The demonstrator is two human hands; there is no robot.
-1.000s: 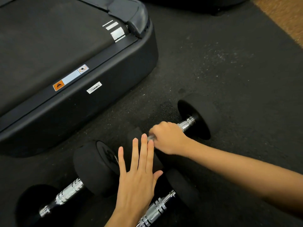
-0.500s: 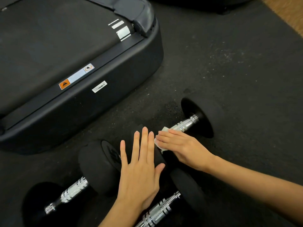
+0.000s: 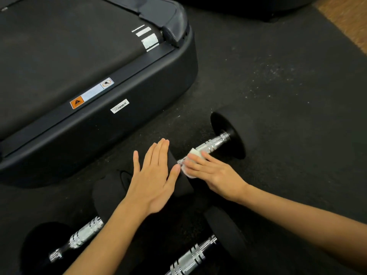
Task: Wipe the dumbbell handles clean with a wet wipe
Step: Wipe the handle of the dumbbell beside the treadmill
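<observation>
Right hand: fingers laid nearly straight over a white wet wipe, pressing it onto the near end of a chrome dumbbell handle. The wipe is folded small, partly draped round the bar; the flat press probably keeps the cloth in full contact with the knurling.

Left hand: spread flat, fingers straight and together, resting on the near black weight head of the same dumbbell. Likely purpose: to stop the bar rolling under the wiping stroke. It holds nothing.

Dumbbell in work: lies slantwise on the floor, far head up and to the right, handle bare and bright between wipe and far head.

Second dumbbell: lower left, handle exposed, one head just beside the left wrist. Third dumbbell: bottom centre, partly cut off by the frame edge. Whether either has been wiped cannot be told.

Floor: dark speckled rubber matting, pale dust flecks near the centre; a strip of brown flooring at the upper right corner.

Treadmill: black base at upper left, near the dumbbells, bearing an orange warning label and a barcode sticker.
</observation>
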